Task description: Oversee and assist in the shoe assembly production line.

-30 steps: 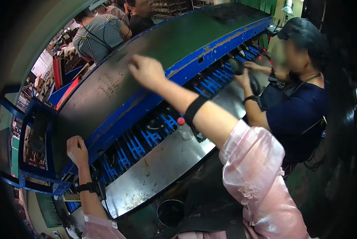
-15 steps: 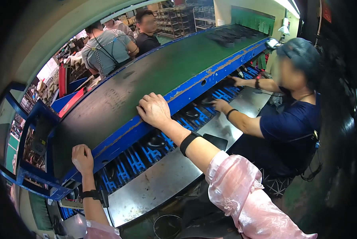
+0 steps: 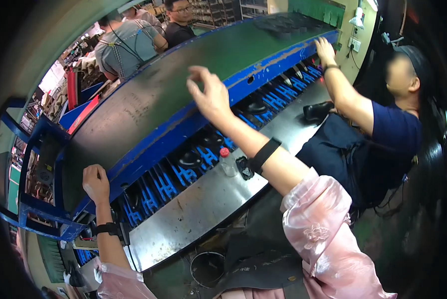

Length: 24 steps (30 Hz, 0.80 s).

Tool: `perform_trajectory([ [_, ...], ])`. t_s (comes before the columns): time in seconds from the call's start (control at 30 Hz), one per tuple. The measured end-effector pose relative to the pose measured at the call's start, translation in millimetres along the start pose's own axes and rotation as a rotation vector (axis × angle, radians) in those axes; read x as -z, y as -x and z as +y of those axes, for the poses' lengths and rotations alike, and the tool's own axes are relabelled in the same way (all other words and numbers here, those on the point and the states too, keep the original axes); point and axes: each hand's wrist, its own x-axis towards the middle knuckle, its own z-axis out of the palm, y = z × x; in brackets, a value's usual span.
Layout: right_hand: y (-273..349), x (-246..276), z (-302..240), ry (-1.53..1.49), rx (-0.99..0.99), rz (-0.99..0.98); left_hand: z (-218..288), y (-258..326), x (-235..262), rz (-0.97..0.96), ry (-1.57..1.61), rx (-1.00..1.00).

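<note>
Blue-rimmed table (image 3: 273, 66); unreadable lettering (image 3: 274, 262) on apron (image 3: 256, 249)

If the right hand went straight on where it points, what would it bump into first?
The right hand would probably meet the dark tabletop first, though its height above that surface is unclear.

Upper right, I see a cream wall (image 3: 367, 37) with a socket plate (image 3: 354, 45) and its cord, a white-shaded lamp (image 3: 357, 19) hanging just beside it, and — right at the top — a bright light strip (image 3: 372, 4). Metal racks (image 3: 211, 14) stand at the back. Far left I get a pale glare (image 3: 53, 78) — window or wall, I can't tell. The floor (image 3: 373, 249) looks dark green and dim.
</note>
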Motion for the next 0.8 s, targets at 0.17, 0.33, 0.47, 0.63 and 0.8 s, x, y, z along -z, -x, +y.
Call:
perform_trajectory([
  [0.17,-72.5,40.6,-22.6,0.041,-0.012,0.275,-15.2,-8.0,-5.3,0.021,-0.025,-0.036],
  [0.33,-71.1,-1.2,18.9,0.33,0.201,0.176,-28.3,-6.5,-3.3,0.008,-0.052,-0.019],
  [0.47,35.2,-16.5,27.7,0.131,0.498,-0.238,-3.3,-0.2,-15.1,0.002,-0.013,-0.006],
  [0.63,64.6,-17.1,8.9,0.127,0.434,-0.227,-7.8,4.1,-2.2,0.01,-0.024,-0.004],
  [0.8,68.6,-17.6,1.7,0.171,0.405,-0.315,-13.5,6.2,0.5,0.015,-0.057,0.044],
])
